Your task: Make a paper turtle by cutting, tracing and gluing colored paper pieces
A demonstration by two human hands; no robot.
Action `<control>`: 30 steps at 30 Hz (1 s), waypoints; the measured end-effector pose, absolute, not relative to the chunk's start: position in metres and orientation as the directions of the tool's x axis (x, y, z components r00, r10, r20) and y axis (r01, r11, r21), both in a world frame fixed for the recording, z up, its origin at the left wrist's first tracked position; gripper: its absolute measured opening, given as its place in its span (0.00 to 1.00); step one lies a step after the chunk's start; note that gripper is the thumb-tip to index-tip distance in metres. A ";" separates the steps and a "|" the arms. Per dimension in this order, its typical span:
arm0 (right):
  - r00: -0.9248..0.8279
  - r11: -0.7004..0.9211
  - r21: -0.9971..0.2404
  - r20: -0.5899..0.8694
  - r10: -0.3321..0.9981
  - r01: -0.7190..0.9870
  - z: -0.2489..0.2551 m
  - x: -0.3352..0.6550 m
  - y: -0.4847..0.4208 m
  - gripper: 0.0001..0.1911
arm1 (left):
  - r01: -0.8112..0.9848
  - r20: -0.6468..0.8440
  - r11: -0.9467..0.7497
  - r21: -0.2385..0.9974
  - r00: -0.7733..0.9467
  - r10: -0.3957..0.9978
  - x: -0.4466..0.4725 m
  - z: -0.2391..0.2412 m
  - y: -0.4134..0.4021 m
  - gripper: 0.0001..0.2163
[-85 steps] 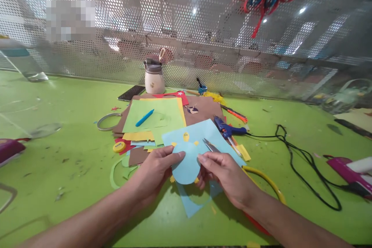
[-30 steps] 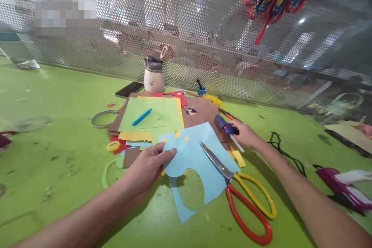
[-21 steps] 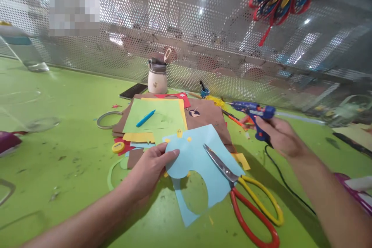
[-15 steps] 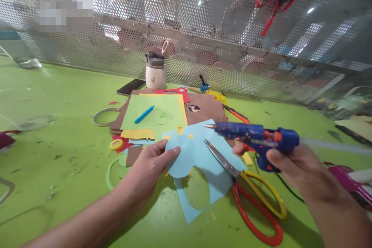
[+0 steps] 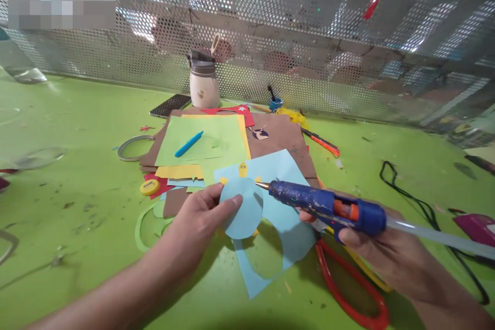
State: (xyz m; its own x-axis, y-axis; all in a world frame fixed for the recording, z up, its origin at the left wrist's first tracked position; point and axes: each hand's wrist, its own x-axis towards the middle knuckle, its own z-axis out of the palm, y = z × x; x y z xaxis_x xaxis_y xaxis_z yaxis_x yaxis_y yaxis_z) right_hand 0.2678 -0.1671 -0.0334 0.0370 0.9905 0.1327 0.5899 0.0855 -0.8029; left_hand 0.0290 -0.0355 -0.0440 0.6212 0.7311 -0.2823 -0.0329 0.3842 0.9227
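Note:
Between thumb and fingers, my left hand (image 5: 203, 219) pinches a light-blue paper circle (image 5: 243, 211). Small yellow paper pieces stick out around its edge, the top one a head (image 5: 243, 169) with drawn eyes. My right hand (image 5: 386, 247) grips a blue hot glue gun (image 5: 320, 203) with a clear glue stick out of its back. Its metal nozzle is at the circle's upper right edge, by a yellow piece; whether they touch I cannot tell. Beneath lies a light-blue sheet (image 5: 294, 180) with a round hole. Scissors (image 5: 351, 289) with red and yellow handles lie partly hidden under the glue gun.
Green and yellow paper sheets (image 5: 224, 136) with a blue pen (image 5: 189, 144) lie on brown card (image 5: 282, 139). Behind stand a white bottle (image 5: 204, 85) and a perforated metal screen (image 5: 240, 20). A tape ring (image 5: 135, 148) is at left; a black cord (image 5: 417, 201) lies at right.
The glue gun has moved left and down, bringing its nozzle to the circle's edge and covering the scissor blades. My left hand keeps its pinch on the circle. The view has tilted slightly down.

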 end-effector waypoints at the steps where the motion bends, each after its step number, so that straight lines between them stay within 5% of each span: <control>1: 0.037 0.088 -0.806 0.134 0.990 0.586 -0.034 0.267 -0.168 0.12 | -0.025 -0.282 0.379 0.925 0.623 0.730 0.029 -0.044 -0.036 0.13; 6: 0.065 0.073 -0.828 0.131 0.989 0.557 -0.040 0.266 -0.169 0.21 | 0.017 -0.264 0.320 0.947 0.609 0.748 0.030 -0.039 -0.037 0.11; 30: 0.054 0.095 -0.830 0.149 0.987 0.550 -0.039 0.254 -0.165 0.20 | 0.029 -0.252 0.288 0.957 0.578 0.777 0.032 -0.037 -0.039 0.09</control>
State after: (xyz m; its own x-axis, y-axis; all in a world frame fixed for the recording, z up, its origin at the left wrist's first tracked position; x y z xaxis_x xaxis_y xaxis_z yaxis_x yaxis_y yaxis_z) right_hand 0.2544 -0.1655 -0.0388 0.0544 0.9873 0.1491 0.5501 0.0950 -0.8297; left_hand 0.0319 -0.0389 -0.0372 0.5776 0.7766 -0.2516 0.0293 0.2883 0.9571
